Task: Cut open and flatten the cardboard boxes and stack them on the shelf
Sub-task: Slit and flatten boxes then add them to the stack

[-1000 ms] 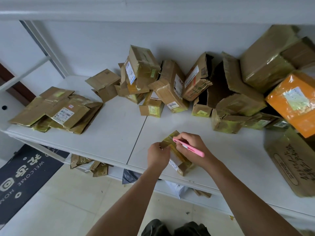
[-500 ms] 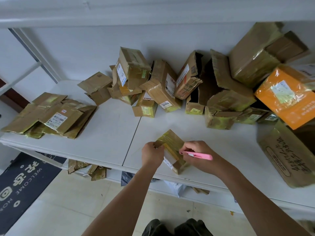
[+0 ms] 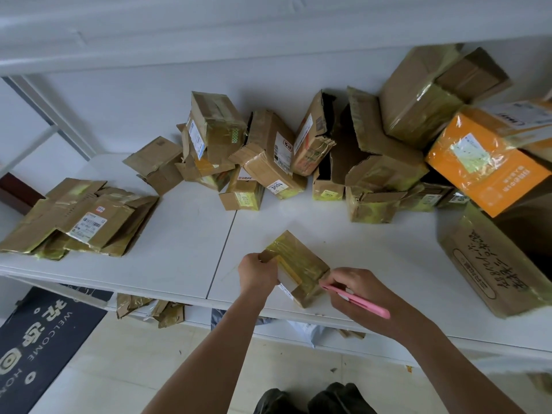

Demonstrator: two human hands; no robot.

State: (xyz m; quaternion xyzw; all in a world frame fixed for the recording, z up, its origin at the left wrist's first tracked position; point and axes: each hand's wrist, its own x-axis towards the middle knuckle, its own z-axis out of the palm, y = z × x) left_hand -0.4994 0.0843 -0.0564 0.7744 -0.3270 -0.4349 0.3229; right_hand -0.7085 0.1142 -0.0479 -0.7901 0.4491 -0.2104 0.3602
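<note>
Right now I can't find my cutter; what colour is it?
Pink cutter, head view.

On the white shelf (image 3: pixel 185 234), near its front edge, lies a small taped box (image 3: pixel 301 267). The left hand (image 3: pixel 258 271) grips the box's left end, fingers curled round a flap. The right hand (image 3: pixel 355 289) holds a pink cutter (image 3: pixel 357 300) with its tip at the box's right corner. A flattened stack (image 3: pixel 80 219) lies at the far left. Along the back wall sits a heap of boxes (image 3: pixel 268 156), an orange box (image 3: pixel 490 165) to its right, and a large printed box (image 3: pixel 493 264) at the right edge. A dark mat (image 3: pixel 38 339) lies on the floor below.
</note>
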